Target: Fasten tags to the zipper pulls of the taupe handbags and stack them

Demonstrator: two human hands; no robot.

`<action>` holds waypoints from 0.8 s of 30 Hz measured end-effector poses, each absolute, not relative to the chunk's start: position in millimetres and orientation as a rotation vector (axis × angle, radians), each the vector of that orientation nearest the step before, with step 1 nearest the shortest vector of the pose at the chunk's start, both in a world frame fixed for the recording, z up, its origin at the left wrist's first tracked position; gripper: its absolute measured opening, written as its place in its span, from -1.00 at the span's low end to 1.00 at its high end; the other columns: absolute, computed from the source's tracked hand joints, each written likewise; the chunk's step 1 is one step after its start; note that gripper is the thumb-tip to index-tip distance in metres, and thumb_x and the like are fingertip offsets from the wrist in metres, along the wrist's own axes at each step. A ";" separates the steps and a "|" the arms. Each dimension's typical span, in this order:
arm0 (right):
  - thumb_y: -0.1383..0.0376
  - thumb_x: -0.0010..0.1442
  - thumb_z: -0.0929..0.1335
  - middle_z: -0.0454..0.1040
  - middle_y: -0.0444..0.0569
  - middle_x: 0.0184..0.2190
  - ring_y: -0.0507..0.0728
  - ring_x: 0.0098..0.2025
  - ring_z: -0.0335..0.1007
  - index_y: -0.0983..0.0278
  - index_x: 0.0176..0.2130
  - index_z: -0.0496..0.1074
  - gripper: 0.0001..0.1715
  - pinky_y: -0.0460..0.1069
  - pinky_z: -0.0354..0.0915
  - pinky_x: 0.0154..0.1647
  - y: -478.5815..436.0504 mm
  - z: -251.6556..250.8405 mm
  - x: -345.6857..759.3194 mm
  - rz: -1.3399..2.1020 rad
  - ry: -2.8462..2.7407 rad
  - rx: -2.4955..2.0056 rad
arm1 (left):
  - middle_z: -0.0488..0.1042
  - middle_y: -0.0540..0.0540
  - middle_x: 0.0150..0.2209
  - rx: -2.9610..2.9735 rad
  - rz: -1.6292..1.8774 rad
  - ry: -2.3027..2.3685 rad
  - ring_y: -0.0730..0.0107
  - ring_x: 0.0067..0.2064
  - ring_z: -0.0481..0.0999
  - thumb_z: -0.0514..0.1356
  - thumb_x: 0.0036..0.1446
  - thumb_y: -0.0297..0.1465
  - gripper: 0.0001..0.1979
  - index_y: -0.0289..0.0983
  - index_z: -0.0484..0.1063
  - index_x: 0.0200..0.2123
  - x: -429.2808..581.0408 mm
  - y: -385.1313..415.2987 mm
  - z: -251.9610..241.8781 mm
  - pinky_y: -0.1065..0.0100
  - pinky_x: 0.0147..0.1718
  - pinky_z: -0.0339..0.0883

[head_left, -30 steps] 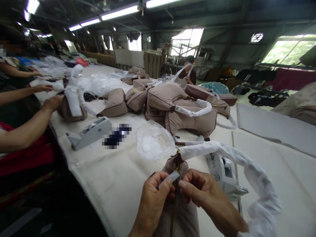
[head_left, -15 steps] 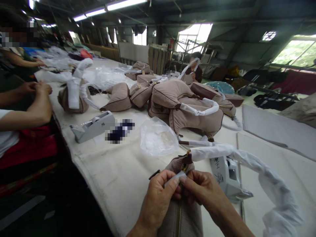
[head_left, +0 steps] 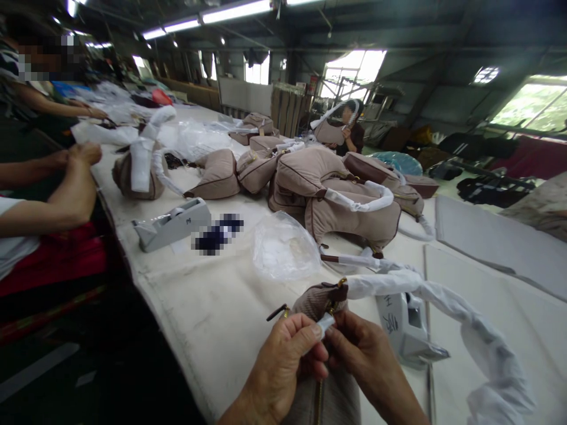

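L hand [head_left: 279,369] & R hand [head_left: 363,360] were pinched closed on a small white plastic tab [head_left: 325,323] at the zip of a taupe handbag [head_left: 319,301], bottom centre of frame, over white desk [head_left: 212,319]; wrapped strap [head_left: 443,301] ran right.

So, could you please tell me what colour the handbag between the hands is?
The handbag is taupe, best in the head view.

The pixelated dark item [head_left: 218,234] is too blurred to name, and the picture's bottom edge cuts off the tan fabric handbag [head_left: 325,401].
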State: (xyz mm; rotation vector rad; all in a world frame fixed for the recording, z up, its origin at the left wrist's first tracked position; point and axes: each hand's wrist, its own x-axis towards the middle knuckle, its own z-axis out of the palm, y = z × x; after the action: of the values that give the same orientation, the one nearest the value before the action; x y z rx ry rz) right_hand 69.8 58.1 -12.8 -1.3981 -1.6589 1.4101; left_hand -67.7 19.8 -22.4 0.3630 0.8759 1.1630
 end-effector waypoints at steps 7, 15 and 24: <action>0.05 0.04 0.38 0.35 -0.13 -0.62 0.03 -0.56 0.22 0.30 -0.55 0.37 -0.61 -0.11 0.14 -0.55 55.3 -24.3 66.9 1.367 -1.596 -1.372 | 0.39 0.02 -0.68 0.201 1.083 0.825 0.56 -0.72 0.31 0.35 -0.23 -0.22 -0.66 -0.34 0.36 -0.50 -58.2 11.8 -32.6 0.53 -0.73 0.18; 0.01 0.01 0.38 0.35 -0.12 -0.63 0.05 -0.56 0.24 0.30 -0.57 0.35 -0.59 -0.11 0.19 -0.57 61.6 -17.0 69.1 1.304 -1.731 -1.416 | 0.41 0.02 -0.66 0.392 1.216 0.941 0.59 -0.70 0.32 0.31 -0.14 -0.04 -0.56 -0.31 0.30 -0.51 -45.8 6.5 -31.2 0.54 -0.68 0.19; 0.29 0.14 0.34 0.49 -0.11 -0.50 0.00 -0.60 0.36 0.18 -0.07 0.41 -0.69 -0.17 0.25 -0.60 58.9 27.4 84.7 0.532 -2.400 -0.984 | 0.35 0.01 -0.62 0.656 1.308 1.104 0.47 -0.59 0.32 0.18 0.04 -0.09 -0.66 -0.28 0.41 -0.46 -48.5 2.5 -31.2 0.46 -0.60 0.23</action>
State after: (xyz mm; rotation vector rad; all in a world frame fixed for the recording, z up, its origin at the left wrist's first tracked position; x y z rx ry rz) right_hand 84.7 58.9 27.4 -0.9838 -2.3998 0.5323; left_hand -48.5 2.5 -31.2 0.6559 1.1036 1.3084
